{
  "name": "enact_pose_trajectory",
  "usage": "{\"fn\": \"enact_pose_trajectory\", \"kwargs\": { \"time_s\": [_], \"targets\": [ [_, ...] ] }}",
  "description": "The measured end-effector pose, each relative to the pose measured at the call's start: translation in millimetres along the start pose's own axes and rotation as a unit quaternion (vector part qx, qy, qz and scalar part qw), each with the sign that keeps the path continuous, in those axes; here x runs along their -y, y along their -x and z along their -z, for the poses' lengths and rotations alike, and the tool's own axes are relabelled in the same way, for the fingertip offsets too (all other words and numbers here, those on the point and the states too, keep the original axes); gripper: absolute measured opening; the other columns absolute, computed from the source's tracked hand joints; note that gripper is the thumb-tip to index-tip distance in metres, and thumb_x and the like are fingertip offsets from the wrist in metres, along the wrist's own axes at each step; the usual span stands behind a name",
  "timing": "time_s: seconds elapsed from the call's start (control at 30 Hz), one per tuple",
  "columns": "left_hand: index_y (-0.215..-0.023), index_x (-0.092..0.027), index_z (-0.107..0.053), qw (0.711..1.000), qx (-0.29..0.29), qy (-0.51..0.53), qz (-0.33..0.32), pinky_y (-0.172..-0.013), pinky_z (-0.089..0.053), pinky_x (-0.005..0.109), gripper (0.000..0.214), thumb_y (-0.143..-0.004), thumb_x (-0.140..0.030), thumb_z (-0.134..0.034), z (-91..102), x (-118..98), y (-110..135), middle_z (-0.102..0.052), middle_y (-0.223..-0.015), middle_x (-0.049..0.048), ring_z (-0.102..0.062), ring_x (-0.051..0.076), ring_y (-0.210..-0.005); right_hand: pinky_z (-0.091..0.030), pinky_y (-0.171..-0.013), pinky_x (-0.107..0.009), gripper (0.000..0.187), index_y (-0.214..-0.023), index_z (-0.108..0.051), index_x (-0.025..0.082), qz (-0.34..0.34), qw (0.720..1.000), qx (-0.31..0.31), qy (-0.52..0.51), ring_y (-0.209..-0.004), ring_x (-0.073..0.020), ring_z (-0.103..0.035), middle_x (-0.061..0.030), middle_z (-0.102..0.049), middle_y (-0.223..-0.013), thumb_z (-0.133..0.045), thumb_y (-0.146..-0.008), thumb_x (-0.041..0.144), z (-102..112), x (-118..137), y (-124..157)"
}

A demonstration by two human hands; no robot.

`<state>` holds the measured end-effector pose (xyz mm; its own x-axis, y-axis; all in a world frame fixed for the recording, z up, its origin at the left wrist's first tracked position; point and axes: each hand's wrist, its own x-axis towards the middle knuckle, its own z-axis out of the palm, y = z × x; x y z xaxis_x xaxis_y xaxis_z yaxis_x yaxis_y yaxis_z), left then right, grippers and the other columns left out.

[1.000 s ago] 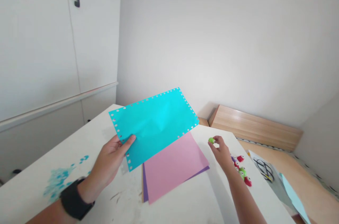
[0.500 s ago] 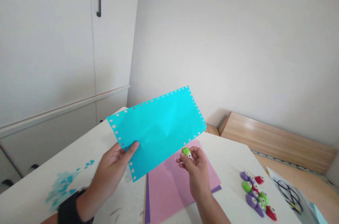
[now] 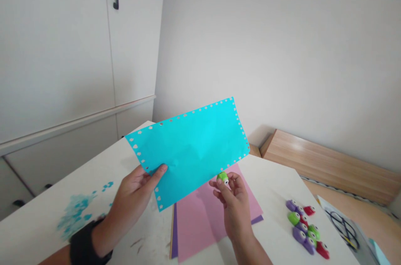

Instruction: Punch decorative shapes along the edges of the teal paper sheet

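A bright turquoise sheet of paper (image 3: 194, 148), with small shaped holes along much of its border, is tilted above the table. My left hand (image 3: 142, 185) pinches its lower left part, thumb on top. Between the thumb and fingers of my right hand (image 3: 233, 198) is a small green craft punch (image 3: 222, 178) with a googly eye. The punch sits at the sheet's lower edge, beside the last hole there; whether the paper is inside its slot I cannot tell. Pink paper (image 3: 200, 219) lies below, over a purple sheet (image 3: 257, 220).
Several purple, green and red craft punches (image 3: 303, 227) are grouped on the white table (image 3: 275, 181) at the right. Turquoise punched bits (image 3: 77, 212) lie scattered at the left. A cabinet (image 3: 56, 47) stands behind on the left; a wooden ledge (image 3: 326, 156) lies beyond the table's right edge.
The punch has moved slightly right and meets the sheet's lower edge more closely. The turquoise sheet has shifted a little right, and the whole view has tilted slightly.
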<state>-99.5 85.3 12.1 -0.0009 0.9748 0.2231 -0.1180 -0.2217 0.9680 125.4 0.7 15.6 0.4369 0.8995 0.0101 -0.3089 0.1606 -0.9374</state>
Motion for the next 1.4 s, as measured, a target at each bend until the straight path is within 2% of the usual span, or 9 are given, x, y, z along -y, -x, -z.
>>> {"fn": "enact_pose_trajectory", "kwargs": {
  "time_s": [0.2,0.4,0.5,0.7,0.93,1.1,1.27,1.4],
  "targets": [
    [-0.088,-0.024,-0.066,1.0,0.002,-0.018,0.001,-0.077,-0.057,0.029,0.024,-0.08,-0.046,-0.073,2.1,8.2,1.4,-0.074,-0.084,-0.0012,-0.069,0.024,-0.09,-0.052,-0.071,-0.028,0.035,-0.096,-0.053,0.025,0.001,1.0,0.002,-0.015,-0.095,-0.0234,-0.07,-0.0016,-0.065,-0.1,-0.079,-0.077,0.04,-0.4,1.3,2.4],
    [-0.085,-0.024,-0.068,1.0,-0.002,-0.017,-0.002,-0.078,-0.057,0.032,0.026,-0.077,-0.048,-0.075,1.2,2.3,1.8,-0.075,-0.082,-0.0006,-0.069,0.027,-0.093,-0.054,-0.07,-0.029,0.029,-0.099,-0.054,0.026,-0.001,0.999,0.04,-0.036,-0.099,-0.0246,-0.069,-0.0028,-0.065,-0.104,-0.073,-0.083,0.04,1.3,2.0,6.0],
    [-0.09,-0.024,-0.07,1.0,-0.006,-0.027,-0.01,-0.082,-0.057,0.033,0.029,-0.076,-0.049,-0.076,2.5,0.5,0.4,-0.076,-0.088,-0.0003,-0.069,0.027,-0.094,-0.055,-0.069,-0.029,0.032,-0.102,-0.054,0.026,-0.007,0.998,0.052,-0.039,-0.102,-0.0257,-0.068,-0.0039,-0.065,-0.106,-0.075,-0.081,0.038,2.7,2.8,6.8],
    [-0.11,-0.027,-0.069,1.0,-0.008,-0.018,-0.021,-0.091,-0.056,0.035,0.041,-0.076,-0.049,-0.076,6.3,-0.7,-2.1,-0.075,-0.113,0.0003,-0.069,0.028,-0.099,-0.056,-0.068,-0.026,0.028,-0.101,-0.056,0.026,-0.01,0.997,0.062,-0.046,-0.106,-0.026,-0.068,-0.0025,-0.065,-0.105,-0.075,-0.082,0.035,4.7,4.9,6.0],
    [-0.119,-0.029,-0.065,1.0,0.008,0.02,0.0,-0.095,-0.055,0.037,0.045,-0.079,-0.047,-0.074,4.4,0.4,-2.5,-0.071,-0.123,-0.0005,-0.068,0.027,-0.104,-0.056,-0.06,-0.021,0.037,-0.109,-0.065,0.025,-0.038,0.995,0.046,-0.083,-0.1,-0.023,-0.068,-0.006,-0.067,-0.109,-0.08,-0.077,0.034,6.8,5.2,2.4],
    [-0.123,-0.027,-0.063,0.999,0.014,0.034,0.001,-0.098,-0.053,0.04,0.048,-0.08,-0.043,-0.075,2.2,1.4,-1.4,-0.068,-0.128,0.0026,-0.067,0.027,-0.106,-0.05,-0.05,-0.017,0.031,-0.107,-0.07,0.025,-0.046,0.993,0.045,-0.096,-0.098,-0.022,-0.067,-0.0062,-0.066,-0.11,-0.077,-0.078,0.036,8.5,5.1,1.1],
    [-0.124,-0.026,-0.063,0.991,0.066,0.108,0.035,-0.098,-0.053,0.042,0.054,-0.074,-0.041,-0.08,-2.7,-2.9,-1.0,-0.065,-0.133,0.0047,-0.064,0.029,-0.115,-0.043,-0.046,-0.016,0.027,-0.104,-0.07,0.023,-0.035,0.994,0.067,-0.073,-0.089,-0.0189,-0.064,-0.0059,-0.064,-0.099,-0.076,-0.08,0.034,6.9,3.0,5.0],
    [-0.113,-0.024,-0.07,0.972,0.162,0.111,0.133,-0.084,-0.059,0.042,0.044,-0.075,-0.043,-0.079,-4.3,-1.3,2.5,-0.07,-0.123,0.009,-0.069,0.031,-0.102,-0.042,-0.047,-0.018,0.023,-0.1,-0.067,0.022,-0.041,0.993,0.076,-0.076,-0.084,-0.017,-0.062,-0.0044,-0.064,-0.093,-0.075,-0.081,0.032,8.6,-0.8,4.1]
  ]
}}
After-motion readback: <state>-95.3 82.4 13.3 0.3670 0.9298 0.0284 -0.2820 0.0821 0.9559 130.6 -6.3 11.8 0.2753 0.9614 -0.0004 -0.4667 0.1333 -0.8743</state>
